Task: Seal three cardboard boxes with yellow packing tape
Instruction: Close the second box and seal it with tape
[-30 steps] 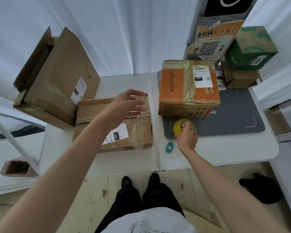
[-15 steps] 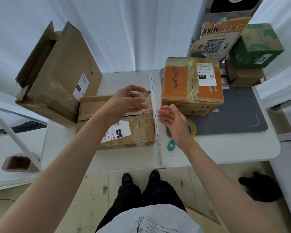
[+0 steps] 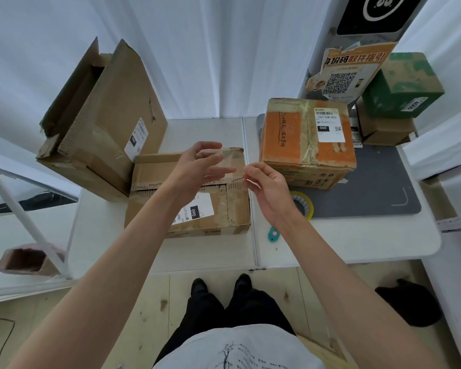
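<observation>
Tape strip stretched between left hand and right hand, fingertips pinching each end | above flat box | tape roll beside right wrist, on mat edge

Flat brown cardboard box at frame centre: matt corrugated board, torn rough edges, glossy clear tape strips, smooth white paper label. Orange-printed cardboard box right of centre: shiny wrinkled tape over it. Yellow tape roll: glossy plastic. Grey mat: smooth, matt. White table: smooth, slight sheen. Pale wooden floor at bottom: knotty planks, matt.
</observation>
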